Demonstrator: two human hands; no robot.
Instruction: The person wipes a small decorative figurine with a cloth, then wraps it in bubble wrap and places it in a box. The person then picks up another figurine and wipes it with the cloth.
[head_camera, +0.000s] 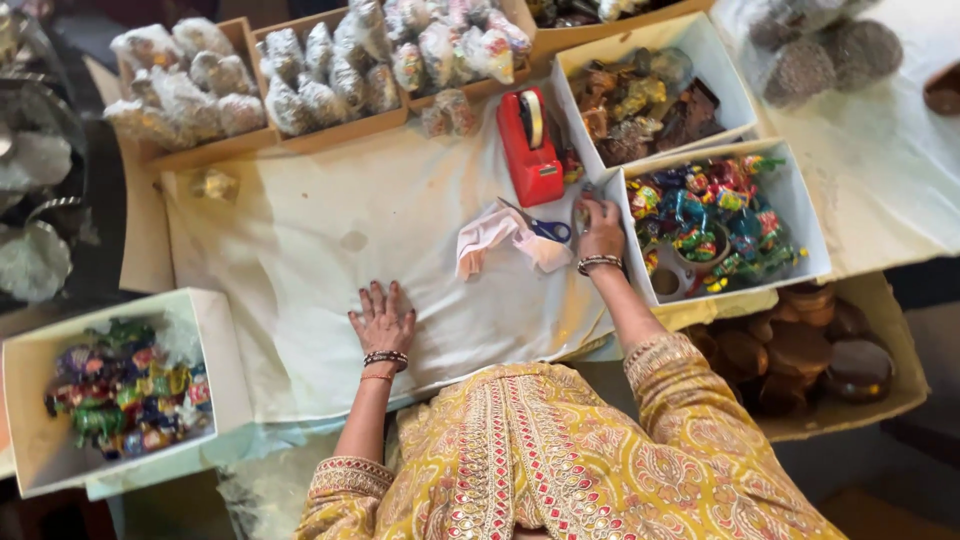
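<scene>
The left hand (382, 320) is laid flat on the white cloth (300, 250), fingers together, near its front edge. The right hand (600, 228) is curled, seemingly pinching a small wrapped piece (583, 208) at the cloth's right edge, beside the box of bright sweets (800, 215). The scissors (540, 227), touching a crumpled wrapper (495, 235), are laid with blades pointing left and back, handles right. A firm fingertip grip would be best kept.

Table (140, 250): white sheet (300, 260), red tape dispenser (530, 150), scissors (545, 228), boxes (715, 220).
</scene>
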